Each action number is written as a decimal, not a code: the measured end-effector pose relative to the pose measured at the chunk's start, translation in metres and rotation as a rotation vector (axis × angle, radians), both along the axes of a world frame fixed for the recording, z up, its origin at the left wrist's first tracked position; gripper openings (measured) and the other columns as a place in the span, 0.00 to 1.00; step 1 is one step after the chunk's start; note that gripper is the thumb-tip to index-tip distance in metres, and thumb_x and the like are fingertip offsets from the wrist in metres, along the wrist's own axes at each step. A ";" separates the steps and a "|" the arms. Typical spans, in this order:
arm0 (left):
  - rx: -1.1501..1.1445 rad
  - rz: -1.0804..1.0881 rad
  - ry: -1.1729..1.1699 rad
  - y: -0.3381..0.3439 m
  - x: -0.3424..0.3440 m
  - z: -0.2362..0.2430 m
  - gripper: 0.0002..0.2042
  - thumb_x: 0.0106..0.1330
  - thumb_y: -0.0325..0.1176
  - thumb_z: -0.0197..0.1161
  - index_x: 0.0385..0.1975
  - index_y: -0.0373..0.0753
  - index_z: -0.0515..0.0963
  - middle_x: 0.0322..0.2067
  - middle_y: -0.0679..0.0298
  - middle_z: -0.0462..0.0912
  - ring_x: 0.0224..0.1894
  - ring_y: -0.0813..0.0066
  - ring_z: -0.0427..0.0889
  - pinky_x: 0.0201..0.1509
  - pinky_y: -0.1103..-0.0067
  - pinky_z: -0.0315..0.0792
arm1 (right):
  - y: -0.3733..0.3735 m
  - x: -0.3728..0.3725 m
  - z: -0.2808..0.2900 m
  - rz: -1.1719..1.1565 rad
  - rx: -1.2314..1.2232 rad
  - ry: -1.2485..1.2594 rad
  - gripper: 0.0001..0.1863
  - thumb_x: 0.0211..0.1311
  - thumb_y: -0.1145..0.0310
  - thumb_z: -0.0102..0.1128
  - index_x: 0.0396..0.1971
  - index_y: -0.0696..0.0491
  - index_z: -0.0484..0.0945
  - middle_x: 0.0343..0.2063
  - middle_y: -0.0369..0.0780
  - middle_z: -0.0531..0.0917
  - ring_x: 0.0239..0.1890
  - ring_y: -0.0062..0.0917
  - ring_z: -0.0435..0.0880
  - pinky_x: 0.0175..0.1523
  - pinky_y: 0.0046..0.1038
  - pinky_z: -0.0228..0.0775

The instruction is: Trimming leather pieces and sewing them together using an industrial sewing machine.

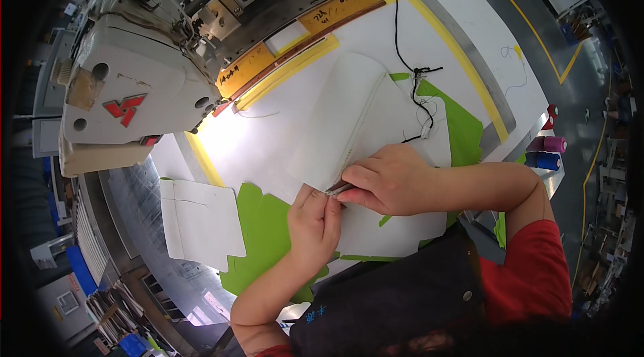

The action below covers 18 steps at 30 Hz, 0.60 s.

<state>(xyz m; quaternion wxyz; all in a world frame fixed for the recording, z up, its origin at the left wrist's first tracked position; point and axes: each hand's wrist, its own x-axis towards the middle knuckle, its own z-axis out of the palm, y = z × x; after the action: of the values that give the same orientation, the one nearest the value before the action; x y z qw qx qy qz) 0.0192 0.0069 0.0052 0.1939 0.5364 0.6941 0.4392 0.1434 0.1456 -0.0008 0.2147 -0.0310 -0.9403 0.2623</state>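
A folded white piece [335, 115] with a narrow seamed edge lies over more white panels and green pieces [463, 129]. My left hand [312, 223] pinches the lower corner of the folded piece. My right hand [379, 182] is closed at the same corner, thumb and fingers gripping a small narrow grey item [340, 190], too small to make out, perhaps part of the edge. Black cord [429, 122] and loose thread lie right of the folded piece. At the left, a white panel [198, 223] rests on a green piece [255, 223].
A sewing machine [127, 88] stands upper left, beside yellow guide strips [315, 21] with handwriting. Yellow tape [469, 68] runs along the white work surface. Thread spools [543, 159] sit at the right edge. Stacked material [111, 310] is at lower left; floor [560, 41] shows beyond.
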 end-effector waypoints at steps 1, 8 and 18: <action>0.000 -0.001 0.000 0.000 0.000 0.000 0.09 0.62 0.20 0.52 0.39 0.30 0.76 0.34 0.53 0.76 0.27 0.63 0.78 0.29 0.75 0.72 | 0.000 0.000 0.000 -0.001 0.000 0.000 0.14 0.53 0.59 0.64 0.32 0.51 0.72 0.20 0.33 0.77 0.18 0.26 0.76 0.22 0.27 0.65; -0.009 -0.024 -0.140 0.001 -0.001 0.002 0.09 0.65 0.22 0.50 0.41 0.29 0.75 0.37 0.52 0.75 0.29 0.65 0.79 0.31 0.77 0.74 | -0.001 0.000 -0.005 -0.039 0.043 0.049 0.15 0.53 0.58 0.64 0.33 0.51 0.73 0.20 0.33 0.77 0.18 0.26 0.77 0.23 0.27 0.65; -0.022 -0.022 -0.120 0.002 0.002 0.003 0.12 0.68 0.25 0.46 0.46 0.29 0.73 0.37 0.55 0.75 0.36 0.67 0.78 0.39 0.78 0.72 | -0.004 -0.001 -0.006 -0.047 -0.026 0.024 0.16 0.52 0.57 0.65 0.33 0.52 0.72 0.20 0.35 0.78 0.18 0.26 0.77 0.22 0.28 0.65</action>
<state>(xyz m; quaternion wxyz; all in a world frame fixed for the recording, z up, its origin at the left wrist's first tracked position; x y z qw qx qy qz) 0.0210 0.0086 0.0087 0.2456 0.5145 0.6801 0.4609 0.1428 0.1420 -0.0066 0.2315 -0.0526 -0.9333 0.2696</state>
